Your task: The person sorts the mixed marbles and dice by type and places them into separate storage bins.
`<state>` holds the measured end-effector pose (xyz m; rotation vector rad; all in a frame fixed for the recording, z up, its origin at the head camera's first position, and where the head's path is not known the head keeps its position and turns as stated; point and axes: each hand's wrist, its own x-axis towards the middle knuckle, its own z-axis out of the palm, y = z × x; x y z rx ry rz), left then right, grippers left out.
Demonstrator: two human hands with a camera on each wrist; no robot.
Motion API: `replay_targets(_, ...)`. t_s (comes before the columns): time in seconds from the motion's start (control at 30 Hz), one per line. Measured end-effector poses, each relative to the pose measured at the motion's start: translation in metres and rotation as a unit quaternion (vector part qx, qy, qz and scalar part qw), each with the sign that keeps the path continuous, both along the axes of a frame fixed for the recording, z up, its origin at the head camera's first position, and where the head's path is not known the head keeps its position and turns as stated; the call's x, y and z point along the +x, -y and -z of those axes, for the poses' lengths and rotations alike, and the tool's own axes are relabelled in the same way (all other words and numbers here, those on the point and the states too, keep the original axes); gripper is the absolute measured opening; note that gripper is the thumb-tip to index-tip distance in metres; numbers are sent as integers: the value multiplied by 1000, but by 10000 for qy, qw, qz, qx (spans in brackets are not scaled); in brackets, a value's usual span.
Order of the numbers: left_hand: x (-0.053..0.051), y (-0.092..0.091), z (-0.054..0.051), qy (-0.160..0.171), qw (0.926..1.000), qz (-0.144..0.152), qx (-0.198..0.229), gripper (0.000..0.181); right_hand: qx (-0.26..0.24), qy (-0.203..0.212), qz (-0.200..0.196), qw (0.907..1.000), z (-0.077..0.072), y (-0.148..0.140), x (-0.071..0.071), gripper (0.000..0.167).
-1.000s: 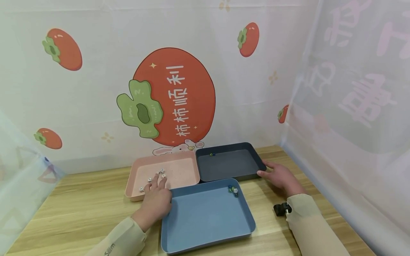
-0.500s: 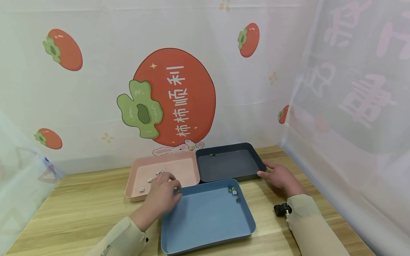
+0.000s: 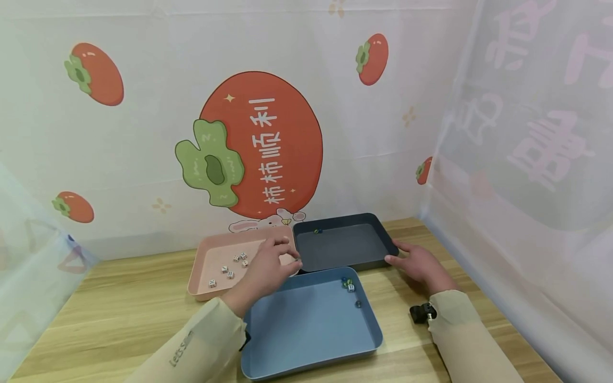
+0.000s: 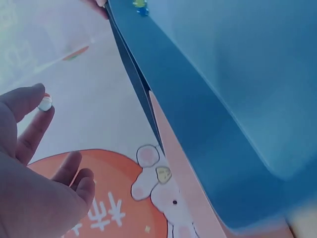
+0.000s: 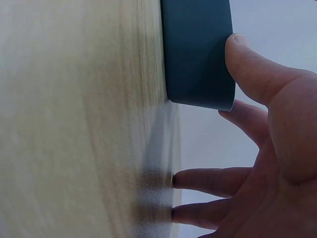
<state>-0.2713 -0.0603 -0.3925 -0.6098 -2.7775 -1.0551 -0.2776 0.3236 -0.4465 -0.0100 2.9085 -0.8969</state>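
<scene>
My left hand (image 3: pixel 270 266) is above the right side of the pink tray (image 3: pixel 193 282), near the dark tray. Between its thumb and index finger it pinches a small clear marble (image 4: pixel 45 103); the other fingers are loosely bent. Several white dice (image 3: pixel 231 275) lie in the pink tray. My right hand (image 3: pixel 419 264) grips the near right corner of the dark tray (image 5: pixel 198 54), thumb on one side and index finger on the other. Two small marbles (image 3: pixel 317 231) sit at that tray's back left. A die (image 3: pixel 351 288) and several marbles (image 3: pixel 358 304) lie in the blue tray's right part.
The blue tray (image 3: pixel 311 365) stands in front of the other two, close against them. A patterned cloth (image 3: pixel 143 133) hangs behind the wooden table (image 3: pixel 96 319), with more cloth at both sides. A black wrist camera (image 3: pixel 421 314) sits at the right cuff.
My left hand has moved right across the pink tray toward the dark tray, uncovering dice. In the blue tray a marble has rolled nearer. The right hand has stayed at the dark tray's corner.
</scene>
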Motion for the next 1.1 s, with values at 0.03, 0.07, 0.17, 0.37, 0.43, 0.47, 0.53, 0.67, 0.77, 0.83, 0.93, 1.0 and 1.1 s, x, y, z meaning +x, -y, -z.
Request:
replay_targets(0.03,-3,-4,-1,78,10000,-3,34,7,-1,5,1,10000,0,0,0,82)
replay_targets(0.07,-6,-7,-2,119,9999,-17,37,8,0,4,1,10000,0,0,0,83)
replay_targets(0.17,-17,-17,-2,246,9996,-110,-52,9,-35,0,9,10000,0,1,0,82)
replay_targets(0.37,-36,-31,6,533,9972,-433,-305,7,-69,-19,17,10000,-2,1,0,81)
replay_targets(0.43,-41,-33,11,624,9962,-502,-344,6,-80,-8,26,10000,-1,1,0,81)
replay_targets(0.47,-43,-34,13,672,9957,-527,-352,5,-88,-3,26,10000,-1,1,0,81)
replay_targets(0.53,-47,-35,17,746,9951,-552,-356,6,-87,3,36,10000,-1,1,0,82)
replay_targets(0.67,-52,-36,21,768,9950,-481,-409,6,-64,20,71,10000,1,0,0,81)
replay_targets(0.77,-54,-36,22,737,9948,-477,-516,5,-45,15,82,10000,2,-1,0,81)
replay_targets(0.83,-54,-36,22,744,9944,-520,-544,5,-40,5,66,10000,2,-1,0,81)
replay_targets(0.93,-56,-37,23,766,9939,-580,-543,4,-57,7,61,10000,2,-1,-1,82)
replay_targets(1.0,-56,-37,23,760,9940,-590,-523,3,-64,16,71,10000,1,0,-1,82)
replay_targets(1.1,-56,-38,24,753,9937,-615,-565,3,-74,18,90,9999,1,1,-1,83)
